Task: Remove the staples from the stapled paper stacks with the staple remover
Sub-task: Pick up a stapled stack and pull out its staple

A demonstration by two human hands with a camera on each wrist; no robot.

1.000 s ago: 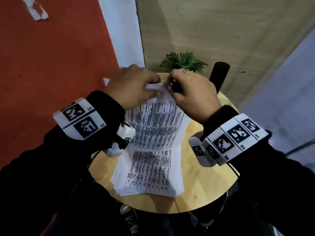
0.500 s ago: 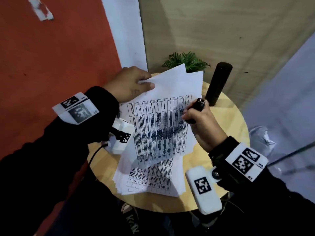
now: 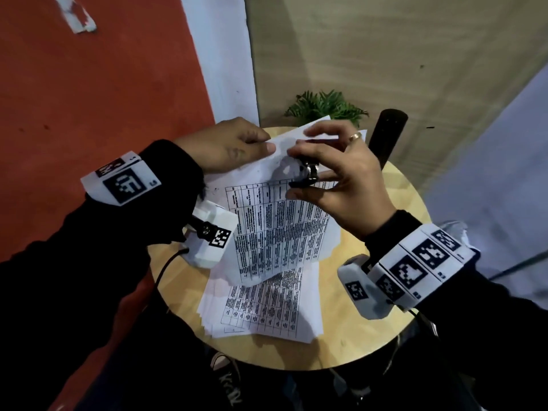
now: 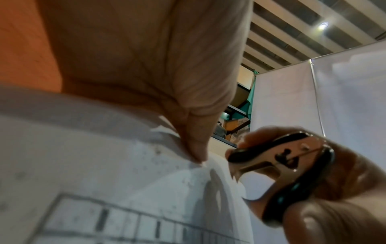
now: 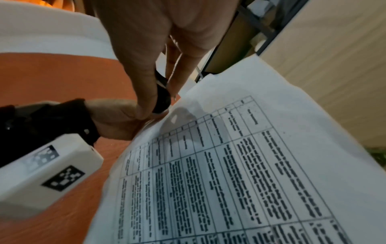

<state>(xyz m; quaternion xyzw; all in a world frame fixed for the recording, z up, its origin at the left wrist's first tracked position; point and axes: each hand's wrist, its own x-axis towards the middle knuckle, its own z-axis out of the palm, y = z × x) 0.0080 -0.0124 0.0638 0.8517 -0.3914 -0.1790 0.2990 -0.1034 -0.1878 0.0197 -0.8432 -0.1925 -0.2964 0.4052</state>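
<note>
Both hands [image 3: 228, 146] on stapled stack [image 3: 281, 221]

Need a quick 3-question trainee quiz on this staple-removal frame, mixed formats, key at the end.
1. True or false: the right hand holds the staple remover.
2. Multiple choice: where does the left hand grip the lifted paper stack?
A. its top corner
B. its bottom edge
C. nowhere, the hand lies flat on the table
3. Fill in: under the lifted stack, more printed sheets lie on the round wooden ____.

Key
1. True: thumb and fingers pinch its black grips.
2. A.
3. table.
</note>
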